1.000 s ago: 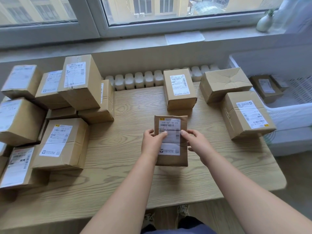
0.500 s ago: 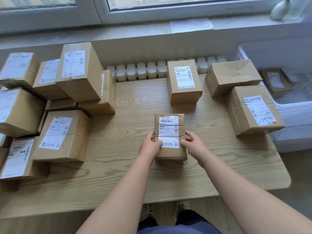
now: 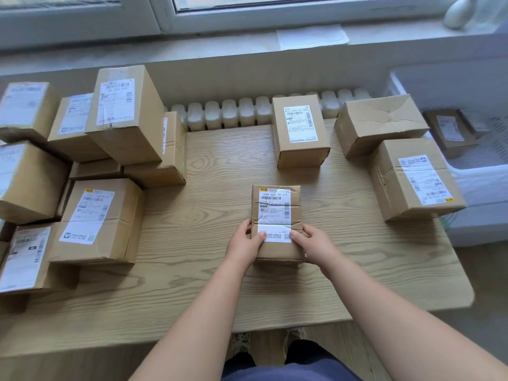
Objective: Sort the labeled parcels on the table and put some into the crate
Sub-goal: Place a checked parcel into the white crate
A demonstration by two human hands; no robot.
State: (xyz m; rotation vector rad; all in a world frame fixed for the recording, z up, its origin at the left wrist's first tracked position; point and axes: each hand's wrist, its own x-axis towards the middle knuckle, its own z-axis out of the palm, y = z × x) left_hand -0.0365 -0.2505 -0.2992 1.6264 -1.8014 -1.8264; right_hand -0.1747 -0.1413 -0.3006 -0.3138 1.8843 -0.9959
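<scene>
Left hand (image 3: 244,243) and right hand (image 3: 313,244) grip the near end of the small parcel (image 3: 276,213), thumbs pressed on its label and fingers curled round its sides. A second ago the parcel was held up, tilted toward the camera. Now it has come down and lies flat, or nearly so, on the tabletop (image 3: 220,166), about midway between the left and right edges and nearer the near edge. The label check looks finished. Whether this one stays or goes into the crate (image 3: 467,171) cannot be told yet.

Bare wood lies all round the parcel. The left edge is crowded with the stacked parcels (image 3: 101,221), and one upright parcel (image 3: 299,130) stands at the far edge. The crate sits off the right edge, already holding parcels, with two boxes (image 3: 415,177) standing before it along that edge. A move there would likely need a lift over them.
</scene>
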